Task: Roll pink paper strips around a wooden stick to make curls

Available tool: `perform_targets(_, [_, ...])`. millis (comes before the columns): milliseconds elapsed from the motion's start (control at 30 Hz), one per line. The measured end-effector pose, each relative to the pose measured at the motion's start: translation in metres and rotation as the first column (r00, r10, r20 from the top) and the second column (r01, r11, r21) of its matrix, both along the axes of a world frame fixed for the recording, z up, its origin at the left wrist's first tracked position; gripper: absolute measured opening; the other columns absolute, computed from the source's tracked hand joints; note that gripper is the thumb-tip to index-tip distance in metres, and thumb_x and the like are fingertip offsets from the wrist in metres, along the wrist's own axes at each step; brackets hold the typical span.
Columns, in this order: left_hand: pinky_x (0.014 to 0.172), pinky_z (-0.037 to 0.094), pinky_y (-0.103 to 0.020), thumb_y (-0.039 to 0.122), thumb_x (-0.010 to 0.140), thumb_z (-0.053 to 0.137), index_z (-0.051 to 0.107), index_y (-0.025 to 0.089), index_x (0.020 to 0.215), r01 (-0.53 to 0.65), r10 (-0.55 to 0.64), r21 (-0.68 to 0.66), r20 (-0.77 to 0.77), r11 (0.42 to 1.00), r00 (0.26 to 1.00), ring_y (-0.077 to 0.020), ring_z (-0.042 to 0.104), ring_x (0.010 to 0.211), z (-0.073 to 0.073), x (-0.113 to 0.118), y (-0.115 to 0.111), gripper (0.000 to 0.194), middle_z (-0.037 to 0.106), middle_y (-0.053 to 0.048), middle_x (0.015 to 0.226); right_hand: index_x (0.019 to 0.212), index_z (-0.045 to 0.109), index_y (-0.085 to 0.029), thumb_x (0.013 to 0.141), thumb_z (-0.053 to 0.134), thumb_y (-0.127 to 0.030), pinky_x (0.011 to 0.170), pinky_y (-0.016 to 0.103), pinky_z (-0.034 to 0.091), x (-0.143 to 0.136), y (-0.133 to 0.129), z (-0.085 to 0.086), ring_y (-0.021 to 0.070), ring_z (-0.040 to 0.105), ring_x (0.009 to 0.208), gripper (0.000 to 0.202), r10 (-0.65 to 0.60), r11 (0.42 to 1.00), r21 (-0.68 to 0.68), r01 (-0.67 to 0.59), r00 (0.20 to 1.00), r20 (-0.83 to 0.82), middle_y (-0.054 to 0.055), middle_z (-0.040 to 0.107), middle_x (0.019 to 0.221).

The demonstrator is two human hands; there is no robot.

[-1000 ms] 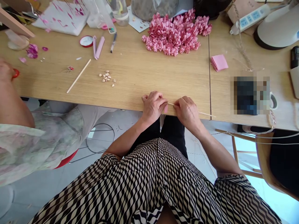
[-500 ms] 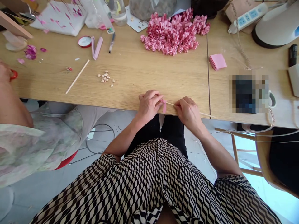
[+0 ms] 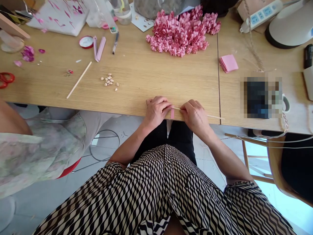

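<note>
- Left hand [image 3: 156, 110] pinches one pink strip [image 3: 172, 114] against one thin stick [image 3: 216, 117] at the table [image 3: 137, 96] edge.
- Right hand [image 3: 195, 115] clamps the same stick.
- One clear jar [image 3: 124, 15] stands farther back, contents unclear.

Soft light; glare on floor [image 3: 277, 195]; edges stretched.

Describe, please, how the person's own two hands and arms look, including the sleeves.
The left hand and right hand are bare; I can see no glove, watch or bracelet. The left forearm and right forearm are uncovered. The left sleeve and right sleeve end near the elbows, in a wavy black-and-cream pattern.
</note>
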State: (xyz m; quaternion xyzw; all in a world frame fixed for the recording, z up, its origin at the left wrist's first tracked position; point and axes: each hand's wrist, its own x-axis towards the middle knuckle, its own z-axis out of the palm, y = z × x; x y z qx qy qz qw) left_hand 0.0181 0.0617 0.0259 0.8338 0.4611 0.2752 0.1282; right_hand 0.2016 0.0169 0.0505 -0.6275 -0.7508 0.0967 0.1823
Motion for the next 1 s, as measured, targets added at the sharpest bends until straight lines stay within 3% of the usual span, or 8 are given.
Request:
perform_targets(567, [0.087, 0.029, -0.041, 0.048, 0.095, 0.048, 0.07, 0.025, 0.091, 0.034, -0.034, 0.013, -0.017, 0.999, 0.999, -0.0203, 0.059, 0.099, -0.002, -0.002, 0.001, 0.033, 0.069, -0.003, 0.101, 0.084, 0.061, -0.019, 0.091, 0.044, -0.015, 0.068, 0.035, 0.038, 0.0, 0.004, -0.001, 0.0225, 0.048, 0.082, 0.019, 0.015, 0.998, 0.054, -0.018, 0.999, 0.049, 0.011, 0.061, 0.091])
perform_targets(1000, [0.087, 0.03, -0.04, 0.04, 0.093, 0.057, 0.07, 0.025, 0.089, -0.005, 0.006, 0.023, -0.02, 1.0, 1.0, -0.0204, 0.058, 0.098, 0.0, 0.0, 0.0, 0.02, 0.067, -0.002, 0.097, 0.083, 0.061, -0.02, 0.089, 0.046, -0.016, 0.07, 0.035, 0.041, 0.013, -0.007, -0.004, 0.0218, 0.051, 0.084, 0.016, 0.005, 0.998, 0.057, -0.005, 1.0, -0.003, 0.009, 0.062, 0.09])
